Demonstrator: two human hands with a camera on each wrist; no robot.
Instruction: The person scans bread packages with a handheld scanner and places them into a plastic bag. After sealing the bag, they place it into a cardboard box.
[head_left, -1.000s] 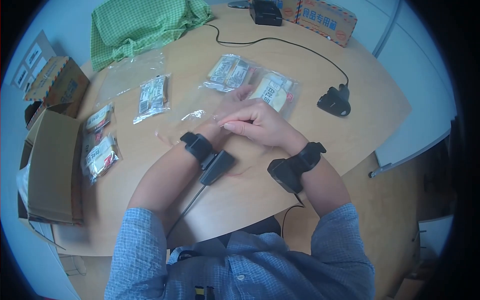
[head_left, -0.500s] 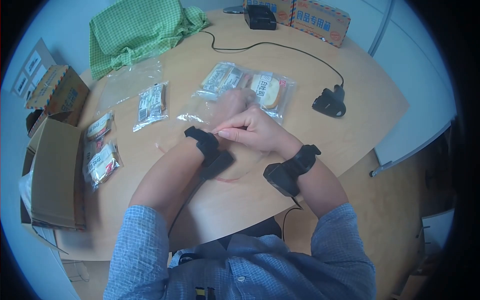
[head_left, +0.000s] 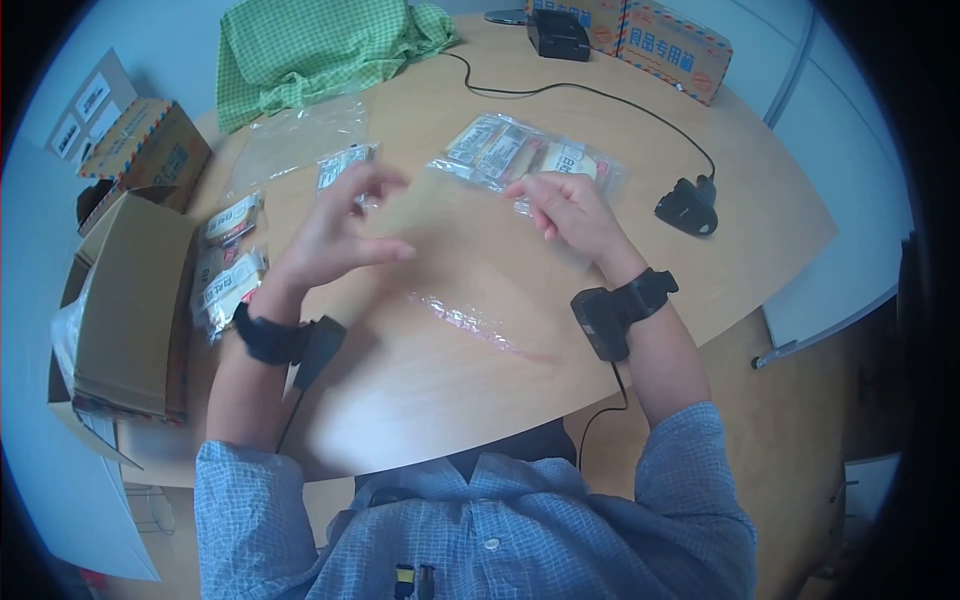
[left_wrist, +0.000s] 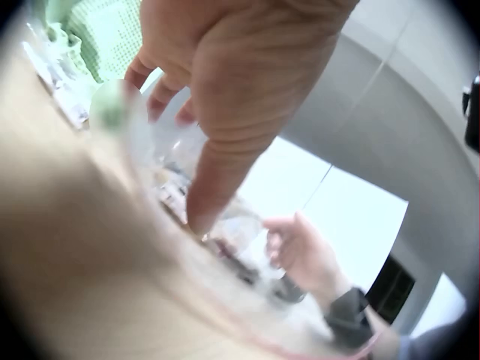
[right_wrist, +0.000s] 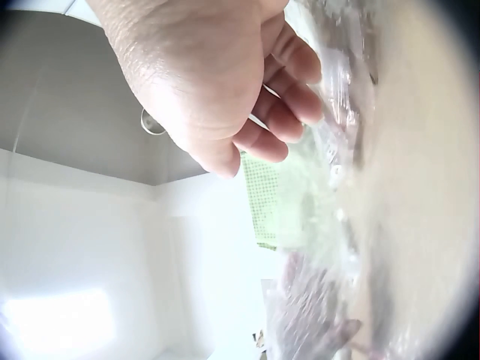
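Note:
In the head view a clear plastic bag [head_left: 480, 250] with a red strip near its closer edge lies between the hands. My left hand [head_left: 345, 225] is raised at its left side, thumb and fingers spread well apart. My right hand [head_left: 575, 215] is over its far right part, fingers loosely bent. In the right wrist view no film shows between the thumb and the bent fingers [right_wrist: 281, 112]. Just beyond the bag lie packs of sliced white bread [head_left: 490, 145] in clear wrap. Another wrapped pack [head_left: 343, 165] is partly hidden behind my left hand.
More bread packs [head_left: 230, 285] lie at the left, beside an open cardboard box [head_left: 135, 310]. A flat clear bag [head_left: 295, 145] and a green checked cloth [head_left: 310, 50] are farther back. A black scanner [head_left: 688, 208] with its cable is at the right; printed boxes [head_left: 672, 55] stand behind.
My hands were together, the right pinching by the left wrist and the left appearing hazy under clear film. Now they are apart, the left moved left and out from the film.

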